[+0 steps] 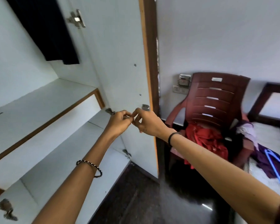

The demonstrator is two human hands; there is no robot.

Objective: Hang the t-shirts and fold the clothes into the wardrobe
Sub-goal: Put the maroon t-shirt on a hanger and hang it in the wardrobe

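My left hand (120,122) and my right hand (146,124) meet fingertip to fingertip in front of the open white wardrobe door (120,65), just below its lock plate (145,107). Both pinch a small pale thing (129,117) between them, too small to name. A dark garment (44,29) hangs inside the wardrobe at the top left. White shelves (39,104) run below it. Red clothes (205,139) lie heaped on a maroon plastic chair (217,94) to the right. Purple and dark clothes (265,160) lie on the bed with a blue hanger (276,167).
The door's brown edge (150,62) stands between the wardrobe and the chair. Metal hinges (76,19) sit on the inner panel. A wall socket (179,88) is behind the chair. Dark floor (136,199) stretches below my arms. The bed's headboard (271,101) is at far right.
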